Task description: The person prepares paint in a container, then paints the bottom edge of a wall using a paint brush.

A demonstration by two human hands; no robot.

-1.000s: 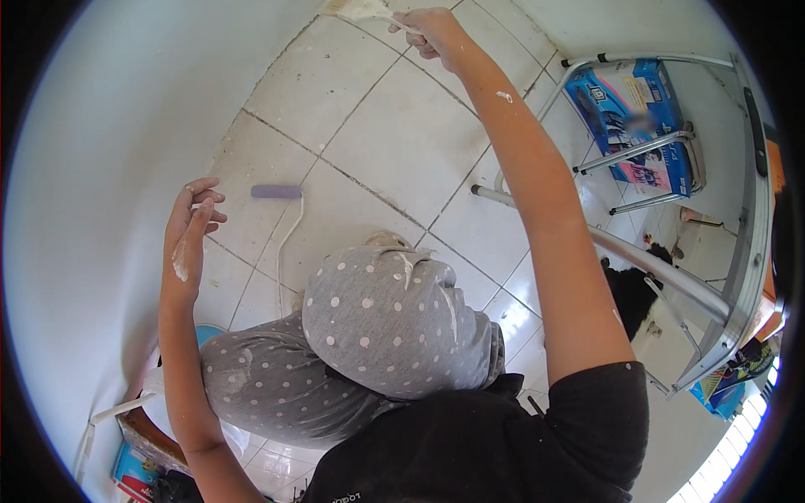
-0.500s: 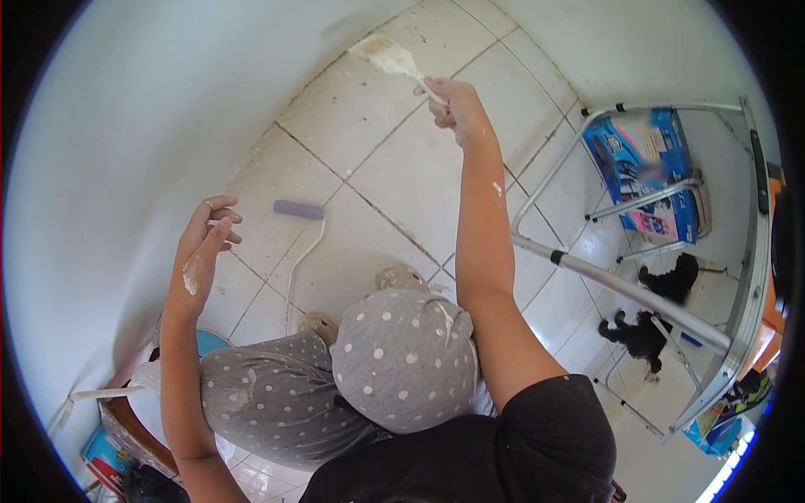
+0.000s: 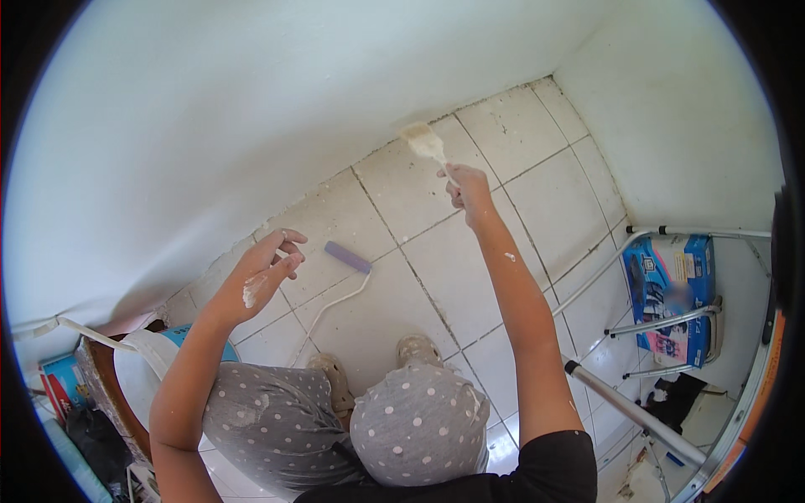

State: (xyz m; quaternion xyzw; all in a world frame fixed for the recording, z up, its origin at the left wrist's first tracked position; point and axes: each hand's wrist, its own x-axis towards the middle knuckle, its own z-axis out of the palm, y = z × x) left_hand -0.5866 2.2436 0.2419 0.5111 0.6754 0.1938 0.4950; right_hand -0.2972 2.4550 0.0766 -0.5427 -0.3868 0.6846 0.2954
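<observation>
My right hand is closed around the handle of a paintbrush. Cream-white paint coats its head, and the bristles appear close to the line where the white wall meets the floor; whether they touch it I cannot tell. My left hand is raised near the wall on the left, its fingers loosely bent and apart, holding nothing. White paint is smeared on the back of it. To its right, a paint roller with a purple sleeve and pale bent handle lies on the tiles.
A white bucket stands at the left beside my knee. Cream floor tiles stretch ahead to the room's corner. At the right are a metal tube frame, a blue printed box and a black object.
The view has shifted, showing more wall and the bucket more fully. My right hand and the paintbrush appear lower in the picture, still near the wall's base. My left hand stays empty.
</observation>
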